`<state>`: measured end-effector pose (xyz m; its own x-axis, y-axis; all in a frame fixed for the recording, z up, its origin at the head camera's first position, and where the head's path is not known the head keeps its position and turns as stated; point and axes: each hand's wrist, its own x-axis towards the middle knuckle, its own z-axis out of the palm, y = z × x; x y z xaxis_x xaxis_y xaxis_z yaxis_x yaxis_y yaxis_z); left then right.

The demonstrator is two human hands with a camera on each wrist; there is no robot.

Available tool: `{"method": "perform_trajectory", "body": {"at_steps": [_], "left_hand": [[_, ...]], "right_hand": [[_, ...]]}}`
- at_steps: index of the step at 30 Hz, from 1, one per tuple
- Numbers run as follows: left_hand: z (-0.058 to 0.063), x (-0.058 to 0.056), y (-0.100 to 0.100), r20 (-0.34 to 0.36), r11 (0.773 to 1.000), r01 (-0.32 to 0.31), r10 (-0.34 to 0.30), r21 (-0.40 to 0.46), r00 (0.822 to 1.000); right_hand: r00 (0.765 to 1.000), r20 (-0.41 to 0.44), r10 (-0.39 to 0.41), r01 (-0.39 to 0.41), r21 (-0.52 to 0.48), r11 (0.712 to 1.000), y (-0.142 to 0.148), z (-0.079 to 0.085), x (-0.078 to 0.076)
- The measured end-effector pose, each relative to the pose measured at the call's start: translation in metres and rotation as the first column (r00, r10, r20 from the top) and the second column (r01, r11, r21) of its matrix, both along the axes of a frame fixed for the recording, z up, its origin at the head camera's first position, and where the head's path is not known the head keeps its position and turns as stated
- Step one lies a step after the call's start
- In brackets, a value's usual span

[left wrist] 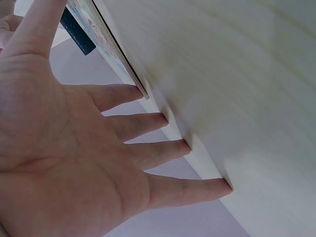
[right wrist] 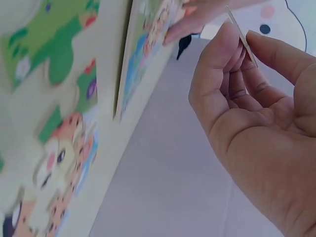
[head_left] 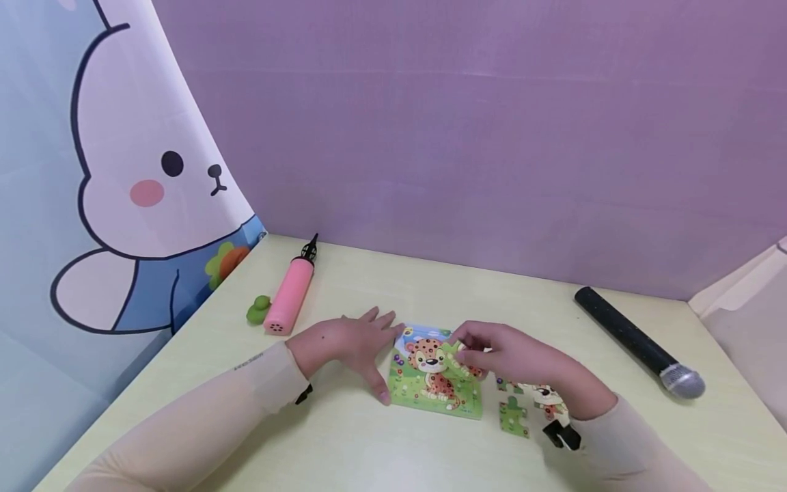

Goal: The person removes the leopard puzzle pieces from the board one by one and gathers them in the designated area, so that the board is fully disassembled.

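Note:
A square puzzle board with a printed leopard cub lies flat on the table. My left hand is spread at the board's left edge, fingers straight; in the left wrist view its fingertips rest on the tabletop and one meets the board's corner. Above the board's right part, my right hand pinches a thin puzzle piece between thumb and fingers, seen edge-on in the right wrist view. Under and beside the right forearm lie several loose pieces, among them a green puzzle piece and a leopard-face piece.
A pink hand pump with a black nozzle lies at the back left, beside a small green object. At the right a black microphone lies slantwise. A purple backdrop rises behind the table.

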<state>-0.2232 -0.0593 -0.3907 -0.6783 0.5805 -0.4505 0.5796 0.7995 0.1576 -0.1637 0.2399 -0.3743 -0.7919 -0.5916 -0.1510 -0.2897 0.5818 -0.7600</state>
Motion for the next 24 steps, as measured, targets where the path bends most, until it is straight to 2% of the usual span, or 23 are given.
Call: {"method": "perform_trajectory", "body": {"at_steps": [9,15,24], "left_hand": [[0.0,0.0,0.0,-0.006,1.0,0.001,-0.001,-0.008,1.0],[0.001,0.001,0.001,0.003,1.0,-0.009,0.01,-0.016,1.0],[0.003,0.002,0.001,-0.009,1.0,0.0,0.0,-0.02,1.0]], "right_hand": [[0.999,-0.006,-0.039,0.039,-0.022,0.999,0.025,0.006,0.006],[0.998,0.049,-0.045,0.048,-0.061,0.997,0.044,0.007,0.012],[0.995,0.07,-0.064,0.066,-0.028,0.997,0.074,0.006,0.024]]}}
